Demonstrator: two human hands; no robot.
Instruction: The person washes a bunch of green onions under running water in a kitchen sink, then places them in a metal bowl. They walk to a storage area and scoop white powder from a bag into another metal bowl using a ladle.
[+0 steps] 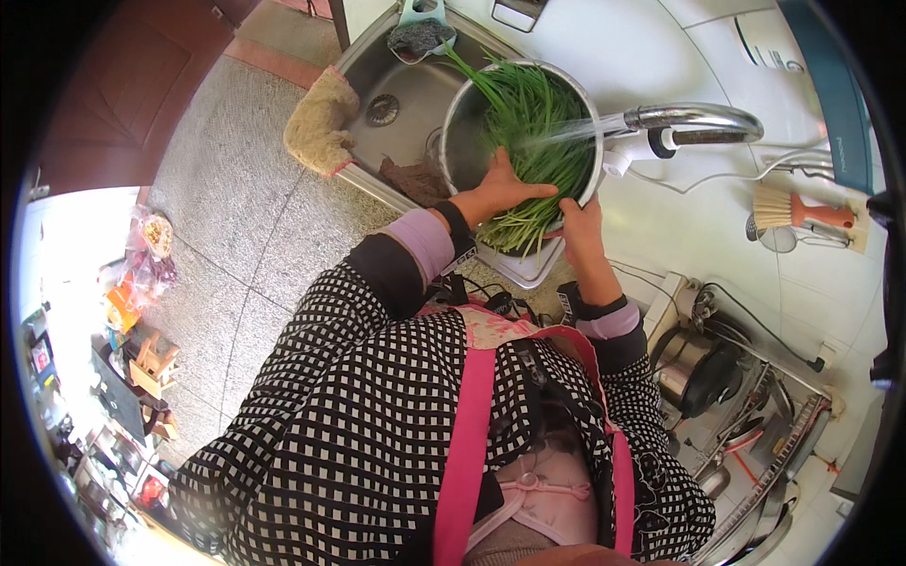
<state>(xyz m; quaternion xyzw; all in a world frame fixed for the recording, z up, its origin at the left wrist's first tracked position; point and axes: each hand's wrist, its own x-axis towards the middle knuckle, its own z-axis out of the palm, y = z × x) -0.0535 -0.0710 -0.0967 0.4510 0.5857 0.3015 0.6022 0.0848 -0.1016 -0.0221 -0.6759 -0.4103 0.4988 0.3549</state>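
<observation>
A round steel basin (457, 113) at the sink's right side holds a big bunch of long, thin green chives (538, 104). Water streams onto them from the chrome faucet (698, 118). My left hand (503, 187) reaches into the basin and is closed around part of the bunch, thumb across the leaves, with some fingers hidden among them. On the near right, my right hand (582, 229) grips the basin's rim, its thumb on the inner side close to the stem ends and its other fingers mostly out of sight.
Left of the basin lies the sink (401, 80) with its drain, a beige cloth (321, 123) over its edge and a brown rag (415, 179). A scrubber in a holder (422, 38) stands at the far rim. A pot (687, 368) and a dish rack (783, 453) are at the right.
</observation>
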